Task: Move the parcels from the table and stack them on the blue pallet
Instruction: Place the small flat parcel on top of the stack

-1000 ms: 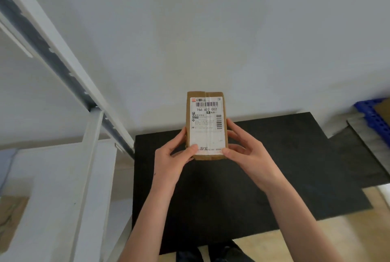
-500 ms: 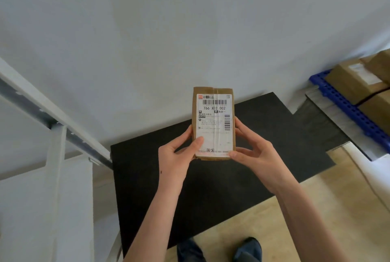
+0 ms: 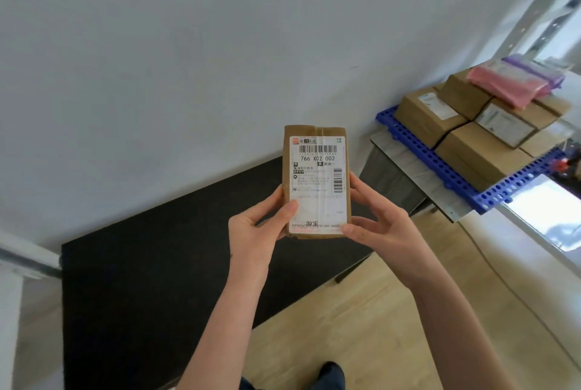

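Note:
A small brown cardboard parcel (image 3: 317, 182) with a white shipping label is held up in the air above the black table (image 3: 151, 270). My left hand (image 3: 256, 229) grips its lower left edge and my right hand (image 3: 375, 226) grips its lower right edge. At the right, the blue pallet (image 3: 452, 176) carries several brown parcels (image 3: 481, 150), with a pink bag (image 3: 506, 84) and a purple bag (image 3: 534, 70) lying on top of them.
The pallet lies on a grey metal stand (image 3: 408, 169) beside the white wall (image 3: 220, 43). A white metal rack post (image 3: 547, 3) rises at the far right and another rack (image 3: 19, 264) shows at the left. Wooden floor (image 3: 361, 326) lies below.
The view has swung to the right. The table has slid left and the pallet with its stacked parcels has come into view. Both hands still hold the parcel the same way.

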